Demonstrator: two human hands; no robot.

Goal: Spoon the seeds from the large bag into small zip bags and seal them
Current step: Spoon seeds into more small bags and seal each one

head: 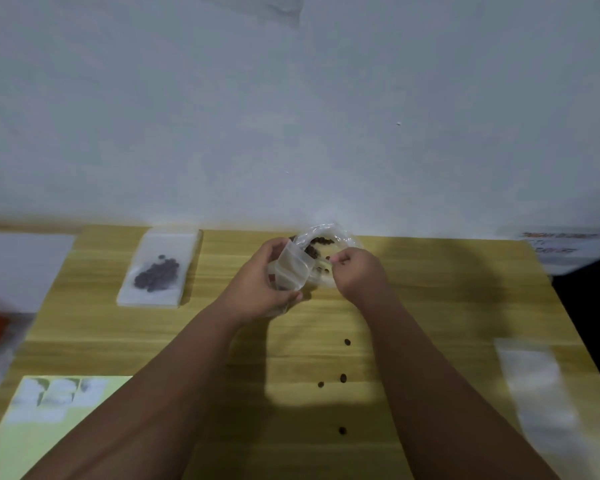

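Left hand (257,282) gripping small zip bag (289,271), right hand (357,271) pinched alongside

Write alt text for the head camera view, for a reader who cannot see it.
Over a wooden table, a person's left hand holds a small zip bag while the right hand grips a thin, blurred handle at the large bag of dark seeds. A filled bag lies to the left, and four loose seeds dot the table.

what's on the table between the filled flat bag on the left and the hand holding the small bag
Nothing: in the head view, bare yellow wooden table separates the flat clear bag of dark seeds from the left hand holding the small clear zip bag.
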